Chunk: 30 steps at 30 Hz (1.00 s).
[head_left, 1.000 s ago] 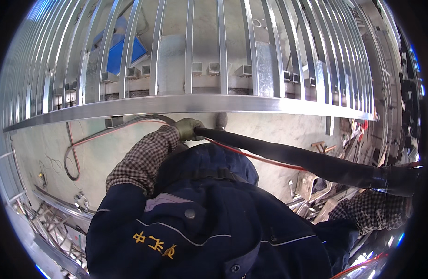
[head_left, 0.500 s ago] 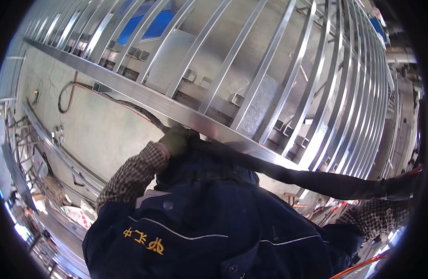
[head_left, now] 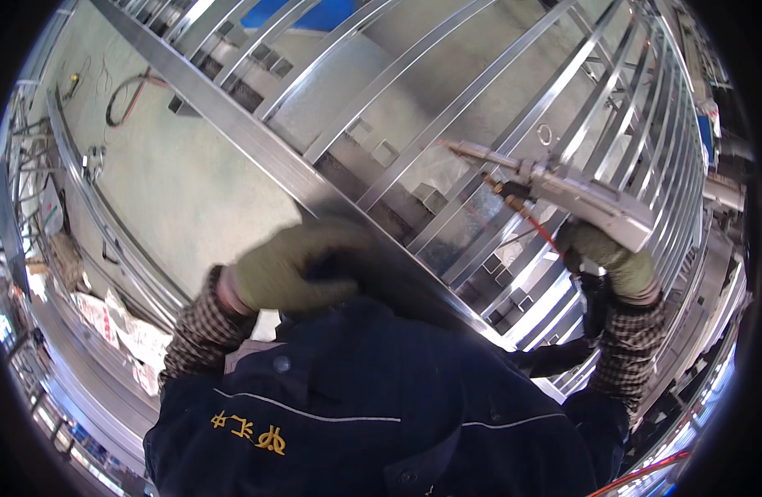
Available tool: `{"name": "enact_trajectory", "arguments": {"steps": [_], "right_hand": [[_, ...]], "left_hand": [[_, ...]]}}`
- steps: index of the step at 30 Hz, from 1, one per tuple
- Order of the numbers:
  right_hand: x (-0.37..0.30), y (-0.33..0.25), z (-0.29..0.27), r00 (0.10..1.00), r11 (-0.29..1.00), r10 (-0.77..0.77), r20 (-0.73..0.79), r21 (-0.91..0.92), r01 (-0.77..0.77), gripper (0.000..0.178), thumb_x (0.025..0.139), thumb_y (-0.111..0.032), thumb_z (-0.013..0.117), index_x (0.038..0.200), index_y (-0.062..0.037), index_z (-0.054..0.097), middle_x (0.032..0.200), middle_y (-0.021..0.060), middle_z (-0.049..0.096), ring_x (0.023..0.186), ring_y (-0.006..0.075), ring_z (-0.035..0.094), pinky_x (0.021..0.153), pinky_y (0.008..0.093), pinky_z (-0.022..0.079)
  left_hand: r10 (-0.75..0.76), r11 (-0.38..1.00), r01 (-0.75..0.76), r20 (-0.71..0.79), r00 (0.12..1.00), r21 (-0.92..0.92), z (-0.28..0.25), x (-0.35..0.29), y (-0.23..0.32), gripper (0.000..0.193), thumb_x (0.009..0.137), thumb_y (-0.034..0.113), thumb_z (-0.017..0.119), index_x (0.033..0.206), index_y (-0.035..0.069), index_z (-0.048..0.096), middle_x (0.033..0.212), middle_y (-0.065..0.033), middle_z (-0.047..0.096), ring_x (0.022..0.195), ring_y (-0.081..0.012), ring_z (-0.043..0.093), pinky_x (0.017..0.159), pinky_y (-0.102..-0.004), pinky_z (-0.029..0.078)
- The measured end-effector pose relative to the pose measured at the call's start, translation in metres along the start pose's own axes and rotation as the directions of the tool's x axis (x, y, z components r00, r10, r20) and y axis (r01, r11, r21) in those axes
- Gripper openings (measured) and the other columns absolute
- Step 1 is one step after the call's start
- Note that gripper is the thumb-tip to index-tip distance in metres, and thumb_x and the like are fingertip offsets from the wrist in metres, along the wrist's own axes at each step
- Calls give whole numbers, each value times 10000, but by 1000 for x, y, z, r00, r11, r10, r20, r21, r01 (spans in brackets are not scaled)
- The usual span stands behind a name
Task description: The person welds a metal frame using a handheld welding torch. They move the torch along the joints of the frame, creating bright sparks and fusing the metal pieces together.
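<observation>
A: Gun-shaped tool (head_left: 592, 199), position?
B: In the right hand (head_left: 617, 258), fingers closed round it; ahead and right of the left hand (head_left: 294, 263).
A: Left state?
B: Curled, blurred; whether holding anything, cannot tell. Barred frame (head_left: 257, 142) beneath tool.
</observation>
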State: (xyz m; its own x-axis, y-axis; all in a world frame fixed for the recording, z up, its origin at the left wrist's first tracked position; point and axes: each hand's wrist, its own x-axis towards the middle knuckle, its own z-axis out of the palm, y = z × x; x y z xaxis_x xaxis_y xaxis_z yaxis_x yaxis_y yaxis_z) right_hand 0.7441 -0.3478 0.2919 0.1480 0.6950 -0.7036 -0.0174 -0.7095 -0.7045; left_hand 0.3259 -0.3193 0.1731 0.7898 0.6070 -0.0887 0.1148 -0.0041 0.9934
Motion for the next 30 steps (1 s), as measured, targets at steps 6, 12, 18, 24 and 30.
{"name": "enact_trajectory", "arguments": {"steps": [6,12,18,24,30], "right_hand": [[19,18,18,956,988,117,270,-130,-84,538,849,-94,900,1335,19,697,897,59,732,734,137,672,637,260,538],[32,35,16,868,987,90,489,-158,-14,521,940,-66,860,1419,4,667,1005,52,738,833,124,671,733,273,561],[56,51,9,767,949,-81,636,-188,255,532,960,-109,857,1438,11,660,1170,67,754,1008,144,673,874,295,558],[63,52,18,776,974,-21,630,-163,159,568,953,-144,871,1456,7,654,1298,90,758,1123,152,672,973,309,549],[71,51,28,777,962,-35,629,-189,197,564,947,-182,883,1436,3,671,1256,91,775,1086,152,686,961,308,562]], "left_hand": [[121,851,41,-272,954,524,-45,109,14,551,944,318,787,1363,-26,691,1160,-174,774,948,-226,756,851,-348,611],[-585,436,290,23,811,852,-12,219,-18,668,876,433,762,1388,13,672,1312,-219,742,1194,-390,728,1019,-483,583],[-658,361,341,-22,753,868,-3,226,-34,565,866,371,764,1313,32,700,1274,-212,753,1195,-391,729,1019,-482,582],[-662,337,358,-51,748,871,0,226,-37,540,897,342,744,1334,31,682,1280,-215,751,1198,-388,729,1028,-481,584],[-668,343,364,-47,742,866,-1,226,-35,534,900,343,745,1328,28,687,1275,-210,753,1197,-383,733,1015,-485,592]]}}
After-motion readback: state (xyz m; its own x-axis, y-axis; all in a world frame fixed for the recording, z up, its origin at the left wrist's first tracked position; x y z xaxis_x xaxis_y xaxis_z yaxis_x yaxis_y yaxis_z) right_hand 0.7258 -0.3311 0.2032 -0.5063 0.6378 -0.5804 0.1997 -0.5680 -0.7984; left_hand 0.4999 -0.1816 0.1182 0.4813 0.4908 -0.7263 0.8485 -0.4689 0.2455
